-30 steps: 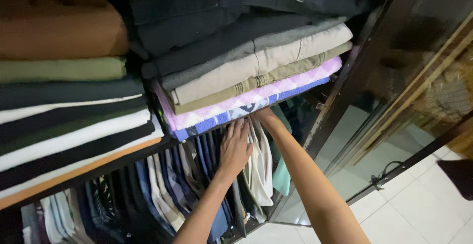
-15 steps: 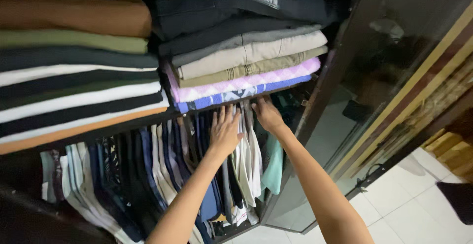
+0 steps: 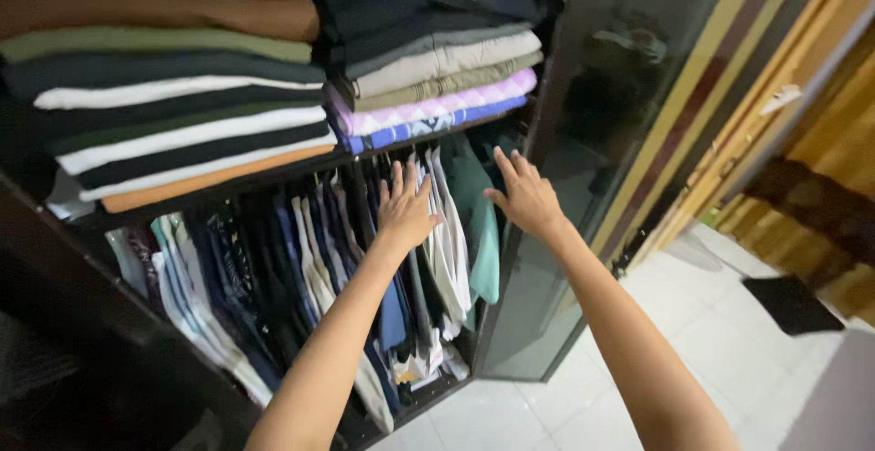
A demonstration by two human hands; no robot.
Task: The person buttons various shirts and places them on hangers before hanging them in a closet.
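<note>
A dark wardrobe holds a row of hanging shirts (image 3: 310, 260) under a shelf. My left hand (image 3: 404, 210) lies flat with spread fingers against the hanging shirts, near a white one (image 3: 445, 232). My right hand (image 3: 524, 198) is open in the air just right of a teal shirt (image 3: 478, 214), holding nothing. Above the shelf sit two stacks of folded clothes: striped dark, white and orange pieces (image 3: 182, 132) at left, and black, grey, beige, pink and blue pieces (image 3: 437, 68) at right.
The wardrobe's dark glass door (image 3: 583, 169) stands open to the right of my hands. A white tiled floor (image 3: 729, 342) lies below, with a dark mat (image 3: 791, 303) on it. Wooden panelling (image 3: 820, 141) runs along the right.
My right hand has pulled back out from between the shirts and now hovers open beside them. The view has drawn back and turned right; my left hand stays on the shirts.
</note>
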